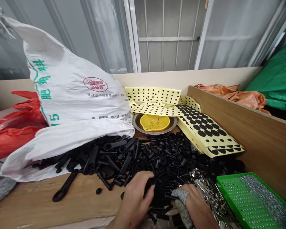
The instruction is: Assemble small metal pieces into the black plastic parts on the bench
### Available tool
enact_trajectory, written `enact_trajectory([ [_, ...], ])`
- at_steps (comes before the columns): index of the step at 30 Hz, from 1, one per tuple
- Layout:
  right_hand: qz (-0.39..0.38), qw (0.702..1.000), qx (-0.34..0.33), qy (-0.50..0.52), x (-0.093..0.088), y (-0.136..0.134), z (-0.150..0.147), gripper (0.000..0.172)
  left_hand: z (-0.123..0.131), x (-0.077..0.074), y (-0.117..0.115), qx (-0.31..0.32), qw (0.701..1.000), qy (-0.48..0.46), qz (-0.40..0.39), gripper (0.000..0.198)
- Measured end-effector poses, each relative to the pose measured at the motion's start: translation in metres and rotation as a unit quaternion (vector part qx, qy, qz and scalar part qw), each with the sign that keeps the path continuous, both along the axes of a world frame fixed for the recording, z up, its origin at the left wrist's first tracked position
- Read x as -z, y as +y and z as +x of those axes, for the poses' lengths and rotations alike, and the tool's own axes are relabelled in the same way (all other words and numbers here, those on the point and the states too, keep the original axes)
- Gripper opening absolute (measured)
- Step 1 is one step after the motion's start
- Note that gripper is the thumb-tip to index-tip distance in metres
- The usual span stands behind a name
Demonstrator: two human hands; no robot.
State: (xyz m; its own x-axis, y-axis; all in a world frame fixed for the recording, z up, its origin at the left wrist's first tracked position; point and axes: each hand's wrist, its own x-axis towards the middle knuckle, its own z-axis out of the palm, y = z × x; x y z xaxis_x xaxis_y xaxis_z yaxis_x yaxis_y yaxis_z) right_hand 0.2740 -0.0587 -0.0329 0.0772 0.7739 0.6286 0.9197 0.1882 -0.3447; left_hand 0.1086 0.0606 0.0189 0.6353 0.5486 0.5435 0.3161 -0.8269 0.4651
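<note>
My left hand is at the near edge of a pile of black plastic parts. Its fingers and thumb curl round a small black part, mostly hidden in the grip. To its right, my right hand bends down over the pile, with worn grey wrapping around its thumb side. Those fingers are drawn together, and what lies between them is hidden. Black screw-like pieces lie between the hands. Shiny metal pins spread out beside my right hand.
A white woven sack spills black ratchet-like handles on the left. One handle lies apart. Behind stand a yellow strainer in a metal bowl and dotted sticker sheets. A green tray and wooden board border the right.
</note>
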Motion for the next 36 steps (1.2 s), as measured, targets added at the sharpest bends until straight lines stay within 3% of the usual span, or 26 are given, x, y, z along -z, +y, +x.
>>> enact_trajectory([
  [3,-0.021,0.999,-0.018,-0.019,-0.013,-0.001,0.0,0.017,-0.001,-0.007,-0.014,0.043,0.998,-0.007,-0.055,0.028],
  [6,-0.027,0.997,-0.016,-0.072,-0.021,-0.004,-0.003,0.016,-0.004,-0.007,-0.024,0.065,0.99,-0.016,-0.125,0.031],
  [10,0.052,0.994,-0.027,-0.09,-0.022,-0.006,-0.012,0.024,-0.012,-0.002,-0.031,0.102,0.971,-0.033,-0.212,0.03],
  [13,0.08,0.992,-0.023,-0.097,-0.021,-0.008,-0.016,0.032,-0.017,-0.002,-0.036,0.147,0.963,-0.019,-0.226,0.03],
  [17,0.047,0.991,-0.025,-0.12,-0.024,-0.015,-0.014,0.027,-0.021,-0.004,-0.039,0.162,0.954,-0.036,-0.249,0.033],
  [21,0.053,0.988,-0.033,-0.144,-0.027,-0.017,-0.014,0.024,-0.02,-0.001,-0.044,0.201,0.961,-0.051,-0.183,0.031],
  [25,0.081,0.988,-0.029,-0.125,-0.025,-0.02,-0.018,0.028,-0.019,0.001,-0.052,0.199,0.964,-0.052,-0.169,0.023],
  [28,0.015,0.994,-0.029,-0.108,-0.024,-0.028,-0.017,0.028,-0.021,0.003,-0.056,0.201,0.946,-0.104,-0.231,0.024],
  [32,-0.093,0.984,-0.079,-0.128,-0.028,-0.037,-0.015,0.028,-0.023,0.008,-0.061,0.145,0.94,-0.084,-0.296,0.02],
  [36,-0.077,0.991,-0.093,-0.065,-0.025,-0.039,-0.017,0.027,-0.023,0.015,-0.065,0.114,0.927,-0.079,-0.348,0.019],
])
